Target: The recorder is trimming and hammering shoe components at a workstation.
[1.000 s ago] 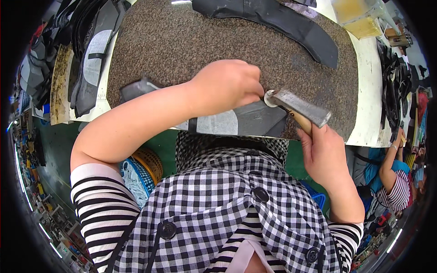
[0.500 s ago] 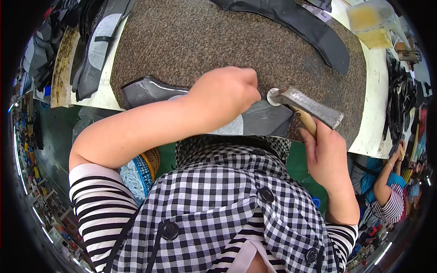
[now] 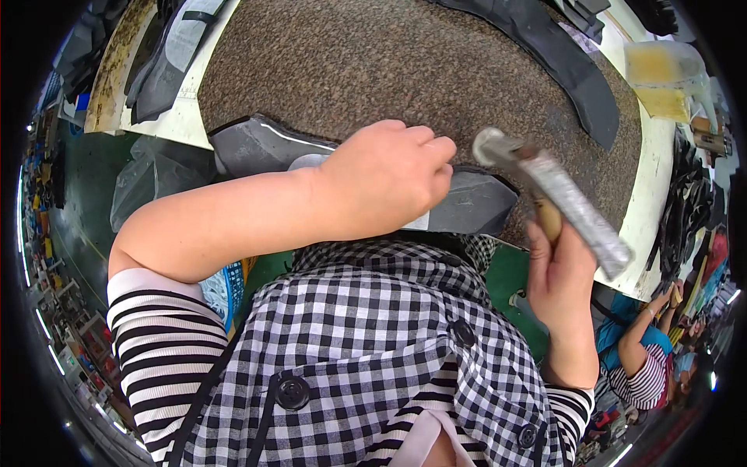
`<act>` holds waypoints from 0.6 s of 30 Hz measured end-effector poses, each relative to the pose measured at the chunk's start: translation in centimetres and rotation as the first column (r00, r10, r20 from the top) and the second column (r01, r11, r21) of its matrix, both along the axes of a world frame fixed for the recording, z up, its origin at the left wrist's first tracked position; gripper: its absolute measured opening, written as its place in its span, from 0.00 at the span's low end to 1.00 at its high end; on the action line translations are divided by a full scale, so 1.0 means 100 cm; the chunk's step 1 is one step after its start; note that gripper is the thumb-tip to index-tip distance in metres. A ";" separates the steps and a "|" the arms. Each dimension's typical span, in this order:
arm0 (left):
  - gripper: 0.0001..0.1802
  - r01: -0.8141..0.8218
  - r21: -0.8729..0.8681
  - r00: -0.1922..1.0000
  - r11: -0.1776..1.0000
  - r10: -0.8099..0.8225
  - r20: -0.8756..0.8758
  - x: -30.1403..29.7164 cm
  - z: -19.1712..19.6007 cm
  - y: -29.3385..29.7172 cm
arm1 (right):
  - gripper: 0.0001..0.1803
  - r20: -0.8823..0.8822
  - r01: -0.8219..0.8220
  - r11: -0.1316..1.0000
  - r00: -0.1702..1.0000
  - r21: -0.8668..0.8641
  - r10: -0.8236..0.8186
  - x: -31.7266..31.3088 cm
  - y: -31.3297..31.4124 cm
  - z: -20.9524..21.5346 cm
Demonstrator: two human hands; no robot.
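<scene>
Gripping the wooden handle of a hammer (image 3: 574, 204), the right hand (image 3: 562, 272) sits right of centre, its grip wrapped around the shaft. The metal head is slightly blurred, slanting from the frame's centre toward the lower right. The left hand (image 3: 393, 177), at mid-frame, is curled, knuckles up, over a dark grey panel (image 3: 476, 202); cannot tell whether its grip pinches anything. Panel lies along the near edge of a brown speckled mat (image 3: 350, 74), its middle hidden by hand and forearm. Mat covers much of the white table (image 3: 652, 183). Upper right: a curved black strip (image 3: 595, 101) on the mat, a translucent tub (image 3: 661, 70) just beyond. Upper left: more dark pieces (image 3: 159, 89). Far right, lower: a co-worker (image 3: 642, 366) in striped top. Blue basket (image 3: 236, 284) below the left forearm.
</scene>
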State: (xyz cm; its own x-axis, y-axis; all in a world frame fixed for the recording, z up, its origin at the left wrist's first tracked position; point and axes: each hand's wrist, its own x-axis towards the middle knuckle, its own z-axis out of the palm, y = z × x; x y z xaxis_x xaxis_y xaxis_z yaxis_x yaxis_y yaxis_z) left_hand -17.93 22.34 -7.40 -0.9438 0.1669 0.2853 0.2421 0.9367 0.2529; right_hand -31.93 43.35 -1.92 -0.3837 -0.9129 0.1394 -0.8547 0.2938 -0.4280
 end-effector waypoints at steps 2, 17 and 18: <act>0.15 -0.026 -0.018 1.000 1.000 0.025 -0.017 0.000 0.000 0.004 | 0.09 0.010 -0.020 0.983 1.000 0.184 0.019 -0.001 0.000 -0.001; 0.05 -0.313 0.343 0.905 0.886 0.168 0.392 -0.065 0.010 -0.009 | 0.10 0.051 0.278 0.891 0.948 0.359 -0.316 -0.016 0.008 -0.003; 0.05 -0.282 0.434 0.909 0.856 0.094 0.406 -0.062 0.007 -0.014 | 0.10 0.071 0.274 0.896 0.946 0.348 -0.317 -0.016 0.008 -0.003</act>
State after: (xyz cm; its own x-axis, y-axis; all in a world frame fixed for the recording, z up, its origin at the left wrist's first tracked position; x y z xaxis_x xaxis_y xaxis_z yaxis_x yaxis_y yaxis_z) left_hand -24.13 20.91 -6.70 -0.9925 -0.0912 -0.0816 -0.1221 0.6957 0.7079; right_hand -33.58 44.20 -2.25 -0.6376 -0.7399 -0.2144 -0.6534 0.6669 -0.3582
